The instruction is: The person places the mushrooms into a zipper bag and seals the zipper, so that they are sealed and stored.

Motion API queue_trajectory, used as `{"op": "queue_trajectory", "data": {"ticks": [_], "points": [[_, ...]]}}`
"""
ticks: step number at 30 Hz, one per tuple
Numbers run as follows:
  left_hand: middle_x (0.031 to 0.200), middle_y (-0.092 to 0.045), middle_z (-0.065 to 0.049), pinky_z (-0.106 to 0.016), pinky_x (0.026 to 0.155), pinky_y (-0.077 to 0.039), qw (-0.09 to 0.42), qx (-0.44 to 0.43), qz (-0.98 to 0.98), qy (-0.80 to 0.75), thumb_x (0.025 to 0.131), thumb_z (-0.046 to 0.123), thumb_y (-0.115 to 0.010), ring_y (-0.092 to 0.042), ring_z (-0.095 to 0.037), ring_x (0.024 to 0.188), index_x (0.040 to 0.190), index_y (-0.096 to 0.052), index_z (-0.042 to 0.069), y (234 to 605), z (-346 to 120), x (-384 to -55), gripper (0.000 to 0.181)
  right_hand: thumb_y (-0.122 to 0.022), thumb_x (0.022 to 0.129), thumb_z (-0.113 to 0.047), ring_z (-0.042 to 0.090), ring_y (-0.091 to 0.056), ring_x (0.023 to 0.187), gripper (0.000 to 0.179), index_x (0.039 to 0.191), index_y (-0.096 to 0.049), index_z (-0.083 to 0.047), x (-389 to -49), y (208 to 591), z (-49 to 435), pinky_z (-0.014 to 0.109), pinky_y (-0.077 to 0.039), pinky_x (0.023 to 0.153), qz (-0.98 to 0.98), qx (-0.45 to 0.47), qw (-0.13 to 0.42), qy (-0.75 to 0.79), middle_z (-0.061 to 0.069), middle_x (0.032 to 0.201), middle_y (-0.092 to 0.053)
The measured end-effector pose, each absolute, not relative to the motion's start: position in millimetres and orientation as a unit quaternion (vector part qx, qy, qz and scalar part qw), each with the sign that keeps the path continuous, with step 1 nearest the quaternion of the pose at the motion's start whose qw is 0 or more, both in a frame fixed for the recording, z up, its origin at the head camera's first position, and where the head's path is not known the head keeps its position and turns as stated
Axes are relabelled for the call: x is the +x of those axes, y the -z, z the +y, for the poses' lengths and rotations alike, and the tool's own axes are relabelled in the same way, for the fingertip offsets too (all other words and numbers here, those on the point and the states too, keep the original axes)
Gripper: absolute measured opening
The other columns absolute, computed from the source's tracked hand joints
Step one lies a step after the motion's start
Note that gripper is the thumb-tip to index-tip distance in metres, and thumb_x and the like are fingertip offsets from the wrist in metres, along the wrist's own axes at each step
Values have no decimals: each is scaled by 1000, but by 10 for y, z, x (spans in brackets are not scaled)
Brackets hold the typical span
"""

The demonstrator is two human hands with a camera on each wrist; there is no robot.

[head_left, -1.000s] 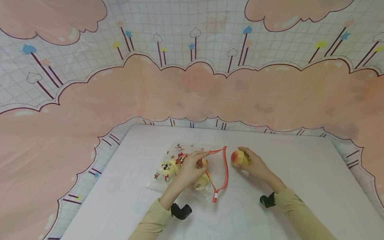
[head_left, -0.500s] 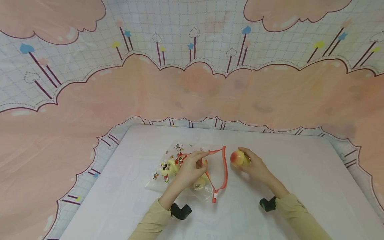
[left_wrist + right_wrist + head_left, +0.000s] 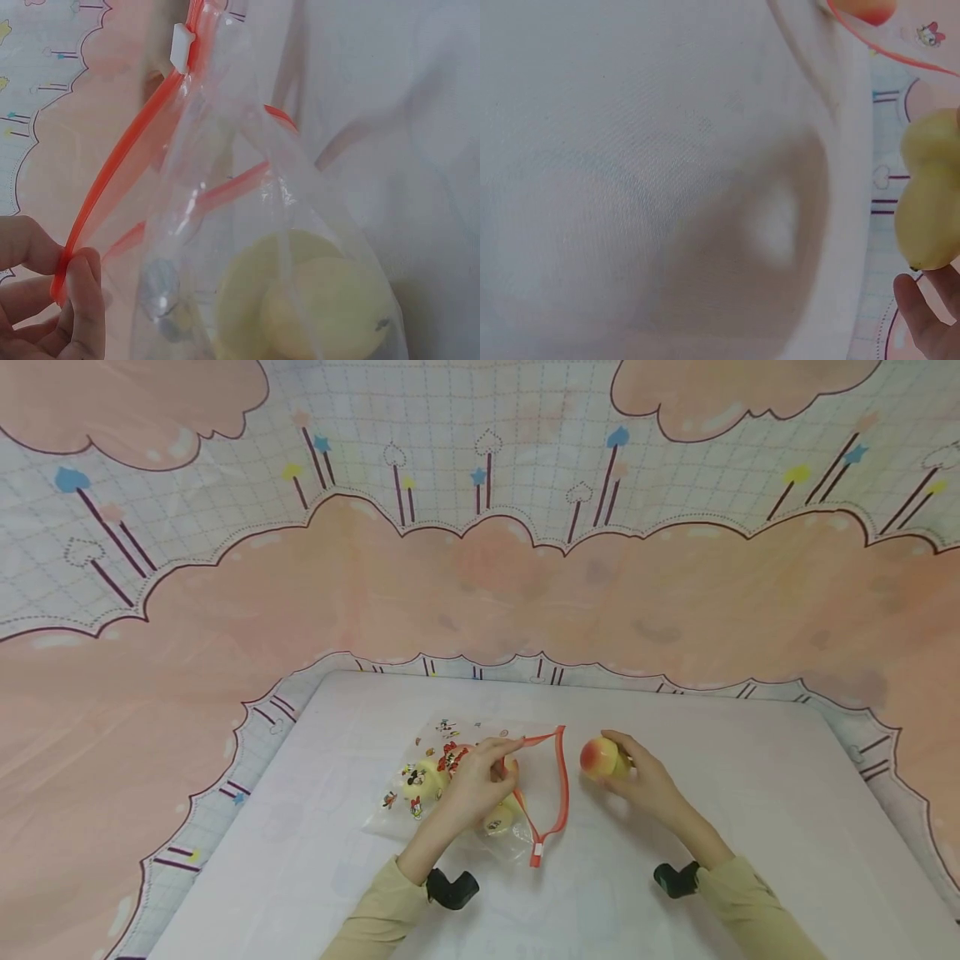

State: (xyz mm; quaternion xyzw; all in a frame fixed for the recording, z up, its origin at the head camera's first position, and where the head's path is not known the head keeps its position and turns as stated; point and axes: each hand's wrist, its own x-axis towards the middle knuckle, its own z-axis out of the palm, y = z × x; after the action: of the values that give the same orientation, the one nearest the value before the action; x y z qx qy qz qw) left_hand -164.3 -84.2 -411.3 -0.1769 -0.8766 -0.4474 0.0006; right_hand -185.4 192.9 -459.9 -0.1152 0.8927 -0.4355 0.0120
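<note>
In the head view my left hand (image 3: 476, 781) pinches the red zip edge of a clear plastic bag (image 3: 468, 727) printed with cartoon figures. The left wrist view shows thumb and fingers on the red zip strip (image 3: 120, 154), whose mouth is spread apart. Several yellow fruits (image 3: 326, 307) lie inside the bag, partly hidden by my left hand in the head view. Right of the bag mouth, my right hand (image 3: 648, 781) holds a yellow fruit (image 3: 600, 758) with a red blush. Two rounded lobes and a dark tip show on this fruit in the right wrist view; its exact kind is unclear.
The bag lies on a white table (image 3: 300, 860). A white zip slider (image 3: 181, 49) sits on the red strip. Black wrist-camera mounts (image 3: 452, 890) hang beside both wrists. A patterned cloth backdrop (image 3: 480, 593) surrounds the table.
My right hand has shifted slightly to the right with the fruit, away from the bag mouth. My left hand and the bag stay in place.
</note>
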Motion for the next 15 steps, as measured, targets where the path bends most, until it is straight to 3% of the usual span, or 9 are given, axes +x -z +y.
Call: {"op": "queue_trajectory", "data": {"ticks": [15], "points": [[126, -61, -9, -16, 65, -44, 1, -176, -880, 442, 89, 8, -58, -51, -9, 77, 127, -63, 7, 4128, -845, -1647, 38, -72, 79, -2, 35, -49, 121, 68, 141, -42, -6, -1747, 4543, 1941, 55, -43, 99, 893, -149, -22, 423, 19, 138, -51]]}}
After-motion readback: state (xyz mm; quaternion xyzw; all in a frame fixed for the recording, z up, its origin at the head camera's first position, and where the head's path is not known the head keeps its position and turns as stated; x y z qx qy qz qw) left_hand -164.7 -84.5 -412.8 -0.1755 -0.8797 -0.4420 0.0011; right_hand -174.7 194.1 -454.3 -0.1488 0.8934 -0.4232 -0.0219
